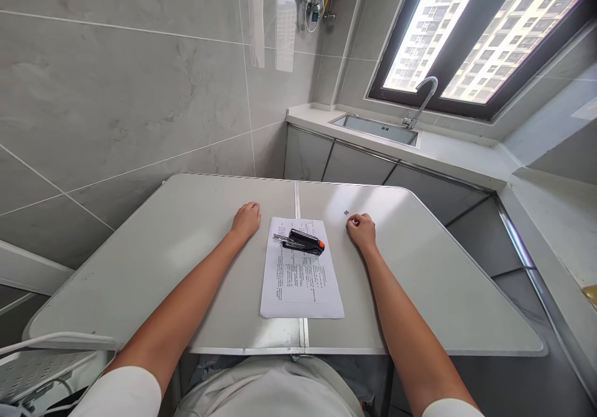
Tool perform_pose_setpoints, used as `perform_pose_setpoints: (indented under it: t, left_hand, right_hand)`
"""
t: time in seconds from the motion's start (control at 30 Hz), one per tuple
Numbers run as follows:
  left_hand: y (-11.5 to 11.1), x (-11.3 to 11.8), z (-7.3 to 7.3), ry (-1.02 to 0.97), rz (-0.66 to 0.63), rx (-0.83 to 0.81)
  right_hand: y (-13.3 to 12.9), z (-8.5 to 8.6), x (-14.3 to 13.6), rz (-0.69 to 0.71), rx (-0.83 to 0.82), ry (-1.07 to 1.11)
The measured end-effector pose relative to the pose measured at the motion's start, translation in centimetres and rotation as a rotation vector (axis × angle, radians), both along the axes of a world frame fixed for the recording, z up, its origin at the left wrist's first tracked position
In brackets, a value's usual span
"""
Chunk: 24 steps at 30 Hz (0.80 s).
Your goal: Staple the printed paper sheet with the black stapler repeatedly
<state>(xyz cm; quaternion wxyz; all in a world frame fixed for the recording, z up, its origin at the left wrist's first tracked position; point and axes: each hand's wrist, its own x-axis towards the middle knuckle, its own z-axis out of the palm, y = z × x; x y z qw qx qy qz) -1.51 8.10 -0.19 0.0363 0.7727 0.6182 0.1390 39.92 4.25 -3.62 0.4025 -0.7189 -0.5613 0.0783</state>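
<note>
Stapler (305,243), black with an orange tip, sits between the curled left hand (246,219) and right hand (360,230), apart, any grip unclear, atop printed paper (298,309) on the table (420,293), frame centre. Likely light, rigid, best gripped mid-body; print illegibly small.

The person wears a pale grey top (275,389) with short white sleeves (128,395); both hands are bare.

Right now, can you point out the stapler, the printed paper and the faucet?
Stapler (315,243): head view, black upper arm near the orange end.
Printed paper (301,309): head view, blank near margin.
Faucet (411,122): head view, base beside the sink.
</note>
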Motion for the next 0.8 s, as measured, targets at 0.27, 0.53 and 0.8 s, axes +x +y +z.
perform_pose_setpoints:
  t: [0.27,0.53,0.8]
  left_hand:
    - [-4.5,1.3,-0.6,-0.057,-0.01,0.031]
    - [-5.5,0.0,0.0,-0.532,-0.023,0.043]
    - [-5.4,-0.4,0.0,-1.437,0.095,-0.266]
  right_hand:
    - [0.0,-0.2,0.1,0.028,-0.007,-0.023]
    - [-1.6,2.6,-3.8,0.092,0.038,0.054]
    - [-7.3,5.2,-11.4,0.508,0.276,0.111]
